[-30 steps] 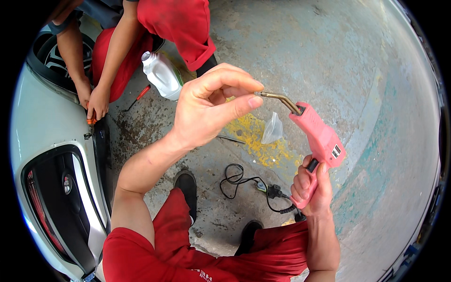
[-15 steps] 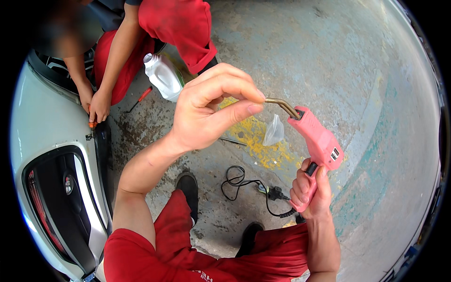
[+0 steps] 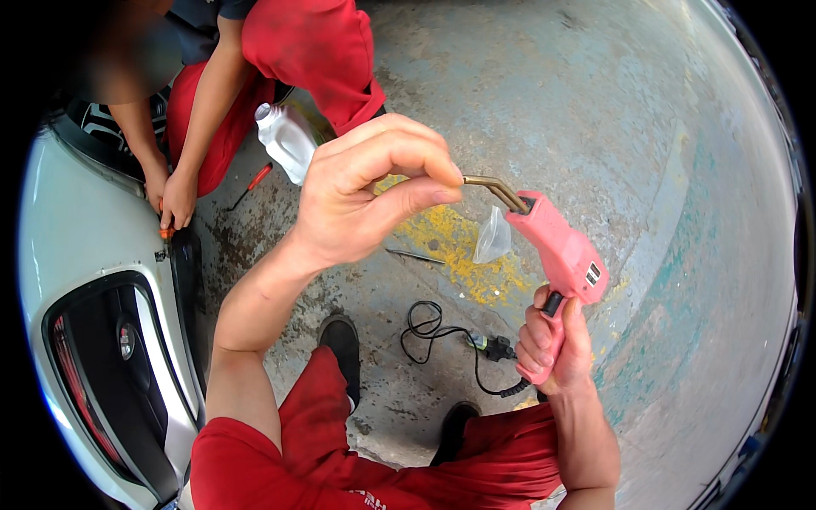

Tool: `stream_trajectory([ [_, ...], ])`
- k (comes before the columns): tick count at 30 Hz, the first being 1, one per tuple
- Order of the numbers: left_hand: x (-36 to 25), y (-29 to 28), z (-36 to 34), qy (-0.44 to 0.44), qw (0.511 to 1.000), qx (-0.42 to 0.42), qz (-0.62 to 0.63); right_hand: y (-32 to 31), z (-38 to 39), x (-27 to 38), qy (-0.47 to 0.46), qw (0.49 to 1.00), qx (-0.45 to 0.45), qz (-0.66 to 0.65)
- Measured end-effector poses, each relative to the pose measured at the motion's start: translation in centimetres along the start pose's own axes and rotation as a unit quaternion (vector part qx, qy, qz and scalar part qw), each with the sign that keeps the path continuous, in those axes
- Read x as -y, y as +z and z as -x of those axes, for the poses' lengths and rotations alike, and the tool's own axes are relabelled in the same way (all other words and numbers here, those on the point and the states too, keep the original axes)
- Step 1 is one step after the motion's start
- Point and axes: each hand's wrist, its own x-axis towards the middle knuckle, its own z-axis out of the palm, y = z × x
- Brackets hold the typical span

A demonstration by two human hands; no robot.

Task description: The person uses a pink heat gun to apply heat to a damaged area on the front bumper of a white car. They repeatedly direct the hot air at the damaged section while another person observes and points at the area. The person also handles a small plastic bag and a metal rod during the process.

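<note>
A pink hot stapler gun (image 3: 565, 255) with a black trigger is in my right hand (image 3: 552, 344), fingers wrapped round its grip. Two bent brass prongs (image 3: 501, 192) stick out of its front toward the left. At their far end my left hand (image 3: 374, 191) pinches with thumb and forefinger. Whether a small piece sits between those fingertips is hidden. From the base of the grip a black power cord (image 3: 438, 327) runs down and coils on the floor by a black plug (image 3: 500, 348).
On the floor (image 3: 552, 102) lie a clear plastic bag (image 3: 492, 236), a thin metal rod (image 3: 414, 256) and a red-handled screwdriver (image 3: 259, 177). Beyond them stands a white jug (image 3: 287, 140). At left, a co-worker's hands (image 3: 177, 200) hold an orange-handled tool at a white car (image 3: 89, 229).
Both hands and the stapler gun have shifted slightly left together in the view. The left hand's pinch at the prong tips stays the same.
</note>
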Motion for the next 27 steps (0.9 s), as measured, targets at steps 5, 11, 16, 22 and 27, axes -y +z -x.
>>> stream_trajectory([
  [5,-0.1,-0.2,-0.2,-0.004,1.0,0.006,0.011,0.0,0.0,-0.1,0.003,1.0,0.002,-0.003],
  [11,-0.1,-0.2,-0.5,0.003,1.0,0.006,0.019,0.1,-0.1,-0.2,-0.002,1.0,0.013,-0.001],
  [16,-0.3,-0.2,-0.5,-0.007,1.0,0.008,0.025,0.5,-0.1,-0.5,-0.021,1.0,0.011,-0.002],
  [22,-0.5,-0.4,-0.7,-0.001,1.0,0.014,0.012,0.6,0.0,-0.5,-0.028,1.0,0.009,0.006],
  [27,-0.7,-0.9,-1.1,0.025,0.998,0.035,-0.05,0.4,0.0,-0.4,-0.027,0.999,0.009,0.017],
])
